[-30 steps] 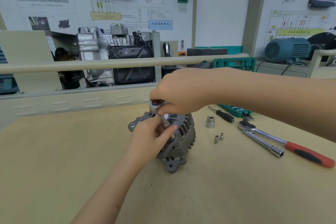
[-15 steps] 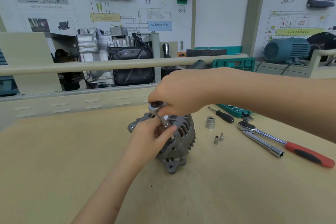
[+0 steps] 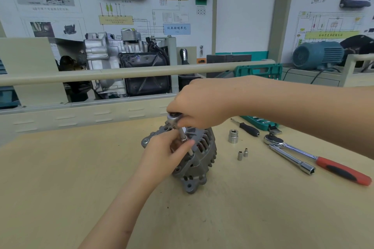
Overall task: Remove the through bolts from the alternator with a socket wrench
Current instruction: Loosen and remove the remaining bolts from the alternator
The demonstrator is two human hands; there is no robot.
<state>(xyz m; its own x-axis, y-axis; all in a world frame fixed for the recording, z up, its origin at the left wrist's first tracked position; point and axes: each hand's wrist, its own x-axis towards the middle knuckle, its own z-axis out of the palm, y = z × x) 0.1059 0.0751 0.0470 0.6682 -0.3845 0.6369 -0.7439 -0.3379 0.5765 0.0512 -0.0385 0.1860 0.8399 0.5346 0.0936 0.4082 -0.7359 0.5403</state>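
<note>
Stood ribbed, cast-grey alternator (image 3: 199, 159) mid-counter (image 3: 60, 188). Clamped right grip (image 3: 202, 103) round chrome socket wrench (image 3: 176, 120); pinched its slim shaft with left grip (image 3: 168, 151). Lay nearby: large socket (image 3: 233, 136), red-handled ratchet (image 3: 315, 157).

Both forearms are bare up to the frame edges, no sleeves visible. The left hand (image 3: 162, 153) and right hand (image 3: 200, 103) appear ungloved, without rings or watch.

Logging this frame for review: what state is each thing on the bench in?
Alternator: on its side, steadied.
Small ratchet: on an extension, gripped.
Left hand: holding the alternator.
Right hand: gripping the ratchet.
Red-handled ratchet: lying unused.
Large socket: standing loose.
Two small sockets: upright, loose.
</note>
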